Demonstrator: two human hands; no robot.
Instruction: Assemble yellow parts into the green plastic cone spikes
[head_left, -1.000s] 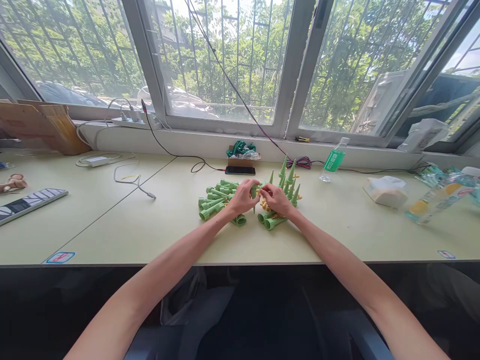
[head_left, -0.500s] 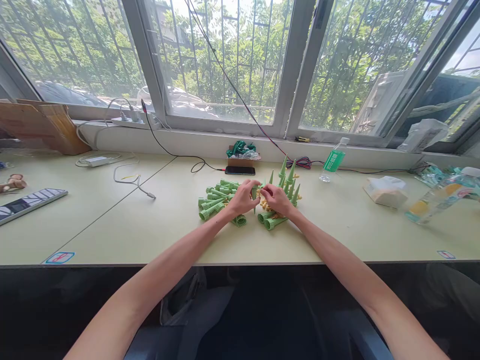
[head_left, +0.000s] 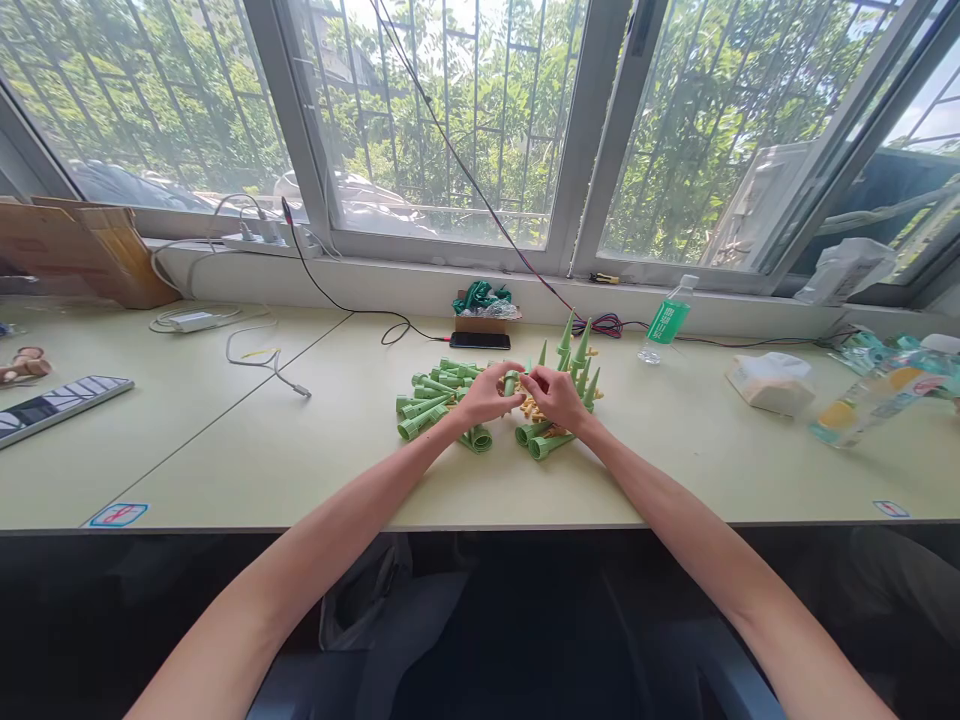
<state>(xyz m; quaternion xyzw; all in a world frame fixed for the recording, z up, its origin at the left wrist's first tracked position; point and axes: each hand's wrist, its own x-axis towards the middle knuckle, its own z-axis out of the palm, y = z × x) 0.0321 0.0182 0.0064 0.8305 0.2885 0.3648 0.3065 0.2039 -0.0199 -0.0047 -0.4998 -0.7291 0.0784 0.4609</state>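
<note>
My left hand point(head_left: 486, 398) is closed around a green plastic spike point(head_left: 511, 384), whose collar end shows between thumb and forefinger. Close against its right side, my right hand point(head_left: 556, 398) has its fingertips pinched together at the spike; whatever they grip is too small or hidden to make out. A heap of green spikes point(head_left: 421, 410) lies to the left, partly behind my left hand. Right of my hands, several spikes point(head_left: 580, 350) stand point up, and two hollow ones point(head_left: 546, 446) lie in front. Small yellow plastic pieces point(head_left: 529, 408) are scattered between and under my hands.
Behind my hands are a black phone point(head_left: 480, 341) and a small cardboard box point(head_left: 487, 324) with green wrapping. A water bottle point(head_left: 666, 322), a tissue pack point(head_left: 771, 384) and a larger bottle point(head_left: 874, 400) stand right. Cables point(head_left: 274, 365) and another phone point(head_left: 64, 408) lie left.
The spike in my left hand has shifted, with its collar now showing and its pointed lower end no longer visible. My right hand's fingertips stay close beside it.
</note>
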